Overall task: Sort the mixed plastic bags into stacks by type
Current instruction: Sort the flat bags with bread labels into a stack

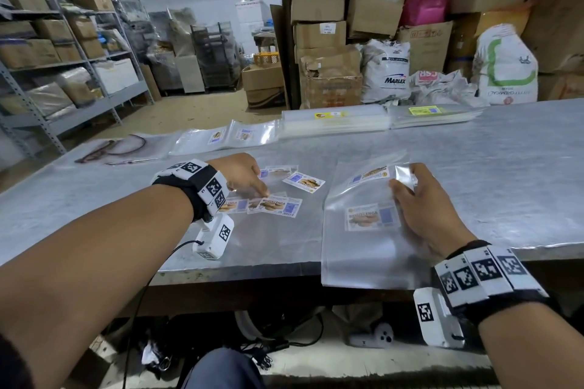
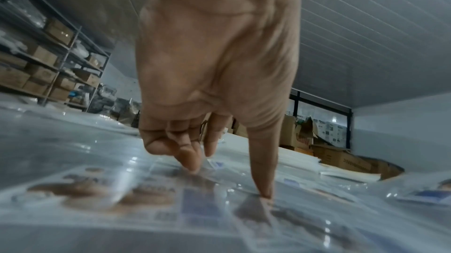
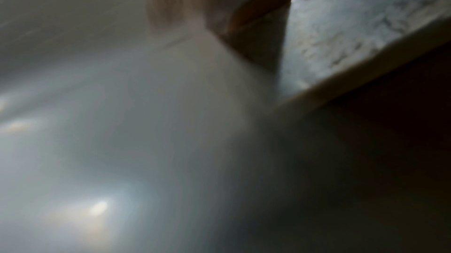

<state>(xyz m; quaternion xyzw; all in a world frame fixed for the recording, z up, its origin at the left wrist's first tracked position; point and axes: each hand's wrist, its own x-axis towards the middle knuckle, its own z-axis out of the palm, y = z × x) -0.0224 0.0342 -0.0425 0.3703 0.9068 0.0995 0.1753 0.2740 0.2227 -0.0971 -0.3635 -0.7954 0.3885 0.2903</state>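
Note:
Several small clear bags with biscuit labels point(image 1: 278, 205) lie scattered at the middle of the metal table point(image 1: 505, 183). My left hand point(image 1: 262, 183) is over them, and in the left wrist view the left hand point(image 2: 229, 180) presses a straight thumb and one fingertip on the small bags point(image 2: 156, 199). To the right, a pile of large clear labelled bags point(image 1: 363, 230) overhangs the table's front edge. My right hand point(image 1: 404, 177) lies spread on this pile, with a raised fold of plastic between thumb and forefinger. The right wrist view is blurred by cloudy plastic point(image 3: 146, 141).
Along the far edge lie two flat stacks of clear bags point(image 1: 335, 121) point(image 1: 433, 115) and two medium labelled bags point(image 1: 227, 136). Rubber bands point(image 1: 110, 148) sit at the far left. Cardboard boxes, sacks and metal shelving point(image 1: 47, 41) stand behind the table.

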